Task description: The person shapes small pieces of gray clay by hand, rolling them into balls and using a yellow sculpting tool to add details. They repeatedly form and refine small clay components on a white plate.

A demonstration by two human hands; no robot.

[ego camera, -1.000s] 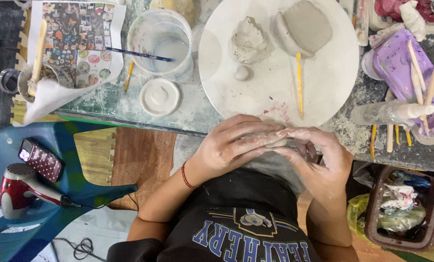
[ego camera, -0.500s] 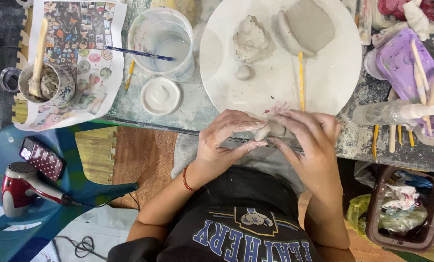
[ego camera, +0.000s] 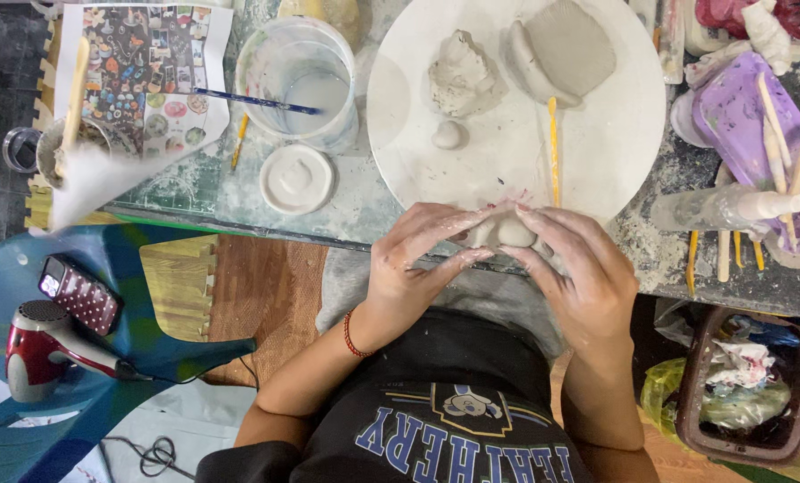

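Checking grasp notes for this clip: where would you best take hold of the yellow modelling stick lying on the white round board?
Probably the yellow modelling stick at its upper half, pinched across its thin width from above. It lies flat and nearly vertical in view on the white round board; its lower end sits near the right hand, while the flat clay slab crowds the tip.

Overhead view of the wearer: a dark, short-sleeved shirt with blue block lettering outlined in white and a small blue-and-white emblem on the chest. A thin red cord bracelet [ego camera: 350,333] circles the wrist of the left hand [ego camera: 415,259]. Both the left hand and the right hand [ego camera: 581,268] are bare-armed and dusted with pale grey residue.
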